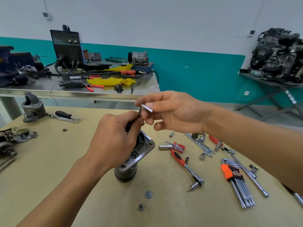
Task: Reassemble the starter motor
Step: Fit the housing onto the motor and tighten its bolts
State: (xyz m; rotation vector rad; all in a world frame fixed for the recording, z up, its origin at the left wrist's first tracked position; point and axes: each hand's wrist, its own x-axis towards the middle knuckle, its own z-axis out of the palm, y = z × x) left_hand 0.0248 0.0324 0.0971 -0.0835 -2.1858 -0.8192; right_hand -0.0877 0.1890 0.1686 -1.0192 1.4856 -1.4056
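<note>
The starter motor body (131,163) stands upright in the middle of the tan workbench (49,169), its flanged end plate tilted up. My left hand (116,140) curls over the top of the motor and grips a dark part there, which its fingers mostly hide. An L-shaped hex key (144,108) stands above the motor. My right hand (170,112) pinches its short silver arm between thumb and fingers, and its long arm runs down into my left hand.
A ratchet (185,166), red screwdriver (175,146), sockets, spanner (201,146) and hex key set (236,181) lie right of the motor. A nose housing (32,108) and other motor parts (14,138) sit at left. A washer (148,194) and nut (141,207) lie in front.
</note>
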